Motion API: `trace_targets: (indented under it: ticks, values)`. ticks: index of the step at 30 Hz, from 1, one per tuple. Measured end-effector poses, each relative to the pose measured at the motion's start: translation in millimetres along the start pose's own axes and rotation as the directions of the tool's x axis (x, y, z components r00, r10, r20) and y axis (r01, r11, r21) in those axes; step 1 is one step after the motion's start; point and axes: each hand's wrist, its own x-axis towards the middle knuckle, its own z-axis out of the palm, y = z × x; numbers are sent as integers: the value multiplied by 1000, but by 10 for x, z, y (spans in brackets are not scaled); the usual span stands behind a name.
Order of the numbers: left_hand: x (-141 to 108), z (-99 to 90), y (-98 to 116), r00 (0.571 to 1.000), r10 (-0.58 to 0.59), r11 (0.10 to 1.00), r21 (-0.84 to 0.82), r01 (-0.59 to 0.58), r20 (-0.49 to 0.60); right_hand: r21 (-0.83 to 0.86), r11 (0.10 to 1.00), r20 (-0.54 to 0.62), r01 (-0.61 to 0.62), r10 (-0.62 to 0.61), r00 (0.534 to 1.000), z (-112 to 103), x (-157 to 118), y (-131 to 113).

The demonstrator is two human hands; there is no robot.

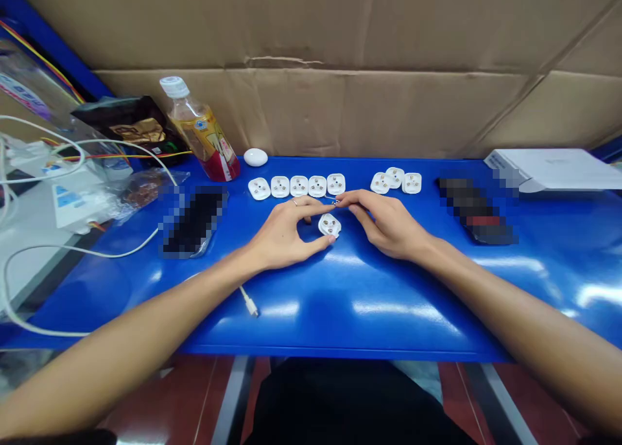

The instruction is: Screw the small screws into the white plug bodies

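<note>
Well inside the table edge [359,353], left grip [286,234] stands parted round white piece [330,225]; right grip [389,226] is unclear.

No text legible for sure; print is too small/blurry. Drink btl. [200,131]: yellow-and-red label [214,144] w/ big dark stylized lettering, prob. an "M", not certain; small round blue emblem [201,125] near label top, wording n/a. Left of btl., black pouch [104,114]: gold patch [140,131], marks unreadable. Farther left of btl., clear plastic container [53,105]: purple-and-white label [24,95], chars. too blurred. Below-left of btl., white box [80,195]: blue-and-white sticker [68,200], no words decipherable. Well right of btl., white carton [549,166]: v. faint mark on top, illegible.
</note>
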Motion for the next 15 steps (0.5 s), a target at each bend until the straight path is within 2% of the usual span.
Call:
trace_targets:
  ticks: [7,11,15]
  values:
    - [3,6,6,996,-18,1000,-14,17,-93,-11,1000,-13,8,-8,1000,-17,-8,-1]
    - [35,12,-47,976,-130,982,-157,103,-174,-1,999,-57,50,-50,997,-101,-42,-98]
    - [78,-10,-98,954,-229,933,-323,158,-195,70,996,-106,54,-47,993,-210,-106,-260]
